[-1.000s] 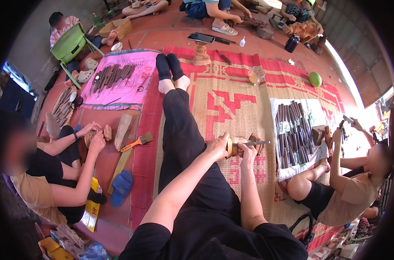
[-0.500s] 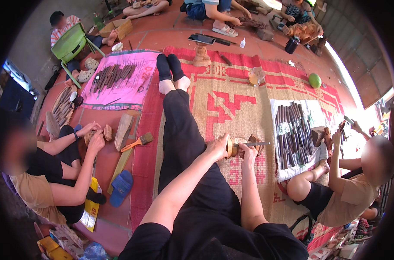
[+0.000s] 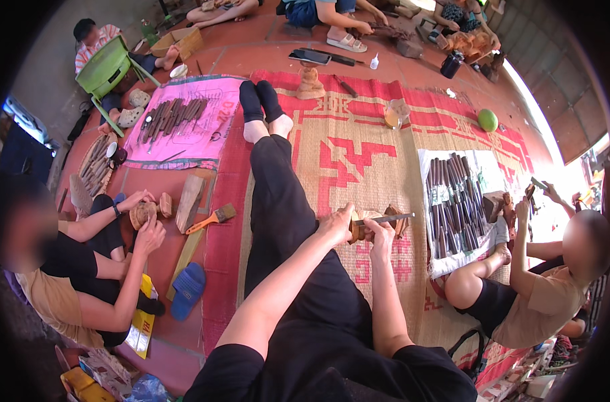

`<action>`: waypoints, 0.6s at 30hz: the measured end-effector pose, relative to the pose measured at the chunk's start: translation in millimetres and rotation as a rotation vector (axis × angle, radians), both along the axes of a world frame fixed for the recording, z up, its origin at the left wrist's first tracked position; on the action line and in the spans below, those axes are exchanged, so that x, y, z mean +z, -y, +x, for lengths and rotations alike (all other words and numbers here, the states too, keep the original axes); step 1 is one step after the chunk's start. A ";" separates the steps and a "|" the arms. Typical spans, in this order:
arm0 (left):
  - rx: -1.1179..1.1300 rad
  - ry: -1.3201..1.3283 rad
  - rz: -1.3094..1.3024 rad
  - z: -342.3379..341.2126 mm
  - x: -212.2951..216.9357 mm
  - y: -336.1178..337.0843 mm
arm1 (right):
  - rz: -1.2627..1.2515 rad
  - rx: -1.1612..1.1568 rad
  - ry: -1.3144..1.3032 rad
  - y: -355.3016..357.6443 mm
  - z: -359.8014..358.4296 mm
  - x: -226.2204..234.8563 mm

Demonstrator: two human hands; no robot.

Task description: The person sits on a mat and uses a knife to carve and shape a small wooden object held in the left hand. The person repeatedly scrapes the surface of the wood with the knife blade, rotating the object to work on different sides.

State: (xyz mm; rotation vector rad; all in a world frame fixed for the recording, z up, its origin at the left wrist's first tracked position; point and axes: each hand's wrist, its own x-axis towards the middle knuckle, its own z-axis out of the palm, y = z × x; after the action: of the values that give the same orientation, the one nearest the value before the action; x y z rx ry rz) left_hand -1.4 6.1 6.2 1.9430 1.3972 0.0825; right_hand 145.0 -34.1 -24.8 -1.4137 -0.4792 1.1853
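Above the mat, beside my right thigh, my left hand (image 3: 336, 226) is closed on a small pale carved wooden piece (image 3: 356, 231). My right hand (image 3: 380, 236) is closed on a slim flat metal tool (image 3: 400, 217) lying across the wood. The tool's free end points right and slightly upward; whether it is a chisel or a file I cannot tell. My fingers cover much of the carving. Just past my right hand a brown wooden part (image 3: 400, 228) shows; I cannot tell if it joins the held piece.
A white cloth (image 3: 446, 266) with rows of dark-handled tools (image 3: 456, 201) lies to the right. At left are a brush (image 3: 214, 218), wood block (image 3: 190, 197) and blue slipper (image 3: 188, 291). Co-workers sit on both sides. Ahead stand a cup (image 3: 394, 115) and a wooden figure (image 3: 310, 84) under a phone.
The metal tool has shifted slightly up and left and tilts a little more, my right hand moving with it. At left, a co-worker's hand has dropped lower beside their carving.
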 end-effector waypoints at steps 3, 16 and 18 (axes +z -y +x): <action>-0.001 -0.023 0.024 2.5 0.7 0.5 | 0.012 0.010 0.038 -0.5 2.6 -5.1; 0.010 -0.019 0.028 1.4 -1.4 1.6 | 0.058 -0.002 -0.016 4.3 3.8 9.1; 0.009 -0.003 0.033 1.0 -5.2 0.9 | 0.005 0.072 0.004 0.9 -5.5 12.0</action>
State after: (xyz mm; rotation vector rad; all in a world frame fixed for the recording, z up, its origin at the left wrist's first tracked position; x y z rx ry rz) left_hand -0.4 5.3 1.0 1.9641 1.4149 0.1078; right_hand 139.5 -34.9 -12.8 -1.4047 -0.5398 1.2382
